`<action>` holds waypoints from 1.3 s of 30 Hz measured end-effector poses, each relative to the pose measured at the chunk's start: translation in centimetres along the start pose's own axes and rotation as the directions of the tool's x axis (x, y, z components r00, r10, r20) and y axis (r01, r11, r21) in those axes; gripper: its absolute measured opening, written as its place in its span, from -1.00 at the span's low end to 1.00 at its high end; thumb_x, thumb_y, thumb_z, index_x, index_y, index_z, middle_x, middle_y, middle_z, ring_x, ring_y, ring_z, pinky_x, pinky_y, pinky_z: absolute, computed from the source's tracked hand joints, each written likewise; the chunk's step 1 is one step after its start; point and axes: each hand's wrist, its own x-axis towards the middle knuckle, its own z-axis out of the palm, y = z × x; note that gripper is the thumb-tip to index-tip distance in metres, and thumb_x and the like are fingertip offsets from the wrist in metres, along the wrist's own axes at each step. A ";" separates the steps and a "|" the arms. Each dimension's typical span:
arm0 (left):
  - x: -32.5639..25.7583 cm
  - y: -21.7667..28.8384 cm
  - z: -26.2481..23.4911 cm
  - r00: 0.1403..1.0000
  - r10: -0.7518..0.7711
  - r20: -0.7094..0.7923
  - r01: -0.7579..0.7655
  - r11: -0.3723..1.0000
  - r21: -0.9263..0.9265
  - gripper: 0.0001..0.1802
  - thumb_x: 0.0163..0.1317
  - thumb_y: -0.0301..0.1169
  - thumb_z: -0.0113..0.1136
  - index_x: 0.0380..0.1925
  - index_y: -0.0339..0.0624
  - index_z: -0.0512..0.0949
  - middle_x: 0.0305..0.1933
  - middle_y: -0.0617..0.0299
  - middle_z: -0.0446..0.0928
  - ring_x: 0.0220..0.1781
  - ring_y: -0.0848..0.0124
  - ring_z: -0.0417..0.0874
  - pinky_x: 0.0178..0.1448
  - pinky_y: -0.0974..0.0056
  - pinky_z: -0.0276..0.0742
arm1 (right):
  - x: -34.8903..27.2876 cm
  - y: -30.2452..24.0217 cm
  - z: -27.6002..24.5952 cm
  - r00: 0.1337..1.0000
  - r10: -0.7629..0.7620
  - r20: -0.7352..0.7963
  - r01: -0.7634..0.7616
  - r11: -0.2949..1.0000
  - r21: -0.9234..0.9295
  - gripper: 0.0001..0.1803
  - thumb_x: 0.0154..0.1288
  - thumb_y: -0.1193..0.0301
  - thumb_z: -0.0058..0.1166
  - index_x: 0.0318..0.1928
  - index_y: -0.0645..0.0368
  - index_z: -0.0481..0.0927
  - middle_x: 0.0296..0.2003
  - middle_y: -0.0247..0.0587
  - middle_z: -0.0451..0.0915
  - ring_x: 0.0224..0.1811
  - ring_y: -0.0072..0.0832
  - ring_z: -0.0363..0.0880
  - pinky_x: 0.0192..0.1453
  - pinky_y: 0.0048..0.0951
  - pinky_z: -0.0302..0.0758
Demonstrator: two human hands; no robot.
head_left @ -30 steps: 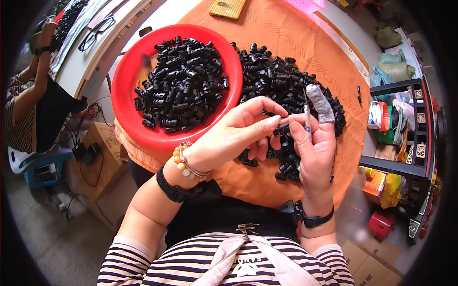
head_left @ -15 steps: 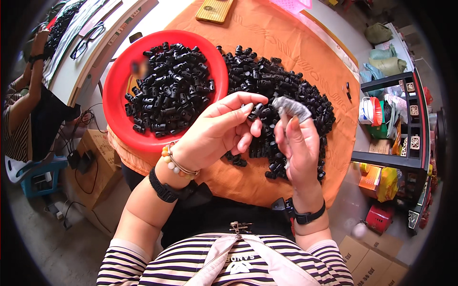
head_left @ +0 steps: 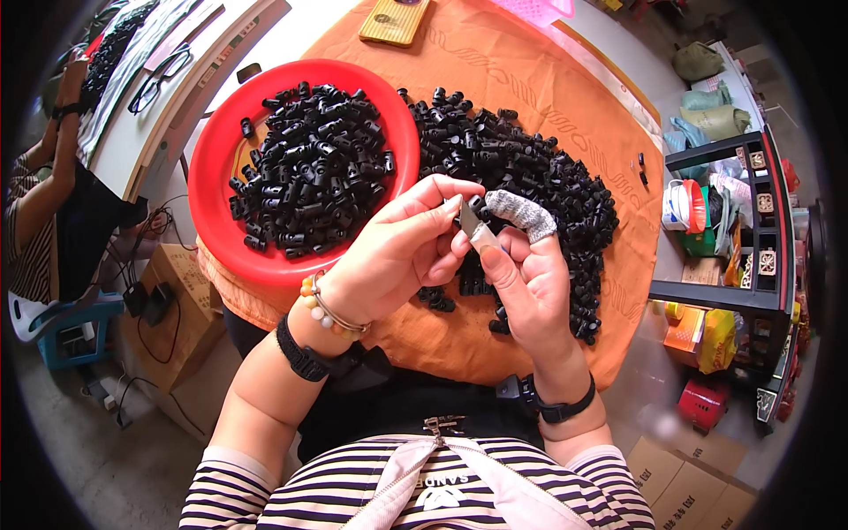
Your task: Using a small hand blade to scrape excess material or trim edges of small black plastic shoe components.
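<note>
My left hand [head_left: 389,252] pinches a small black cylindrical plastic piece [head_left: 478,205] between thumb and forefinger, largely hidden by the fingers. In my right hand [head_left: 534,287] is a short flat blade [head_left: 469,221] with a pale wrapped grip, its metal end up against the piece. A grey knitted finger sleeve [head_left: 521,212] covers my right forefinger, which curls over the far side of the piece. Under and beyond both hands spreads a heap of similar black pieces [head_left: 548,185]. Left of it, a red basin [head_left: 205,190] holds many more of them.
An orange cloth [head_left: 632,265] covers the table. A yellow ribbed case [head_left: 395,22] lies at the far edge, and two loose black pieces [head_left: 643,168] lie to the right. A black shelf unit [head_left: 720,296] stands at right; a blue stool [head_left: 71,327] and another person's arm [head_left: 66,132] are at left.
My right hand has moved left to meet my left hand, and the blade now shows against the piece. A dark blur over the basin's left side is gone; a black piece lies there.
</note>
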 end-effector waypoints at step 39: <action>-0.2 -0.2 -0.5 0.991 -0.110 0.074 0.116 0.990 -0.076 -0.69 0.34 -0.39 -0.15 0.07 -0.14 0.32 -0.43 0.30 0.34 -0.56 0.63 0.22 -0.52 0.55 0.14 | 1.2 0.0 -0.6 0.998 0.009 -0.065 0.010 0.958 0.285 -0.52 0.31 0.47 -0.02 0.19 0.32 0.19 -0.24 -0.36 0.45 -0.34 -0.77 0.28 -0.25 -0.72 0.28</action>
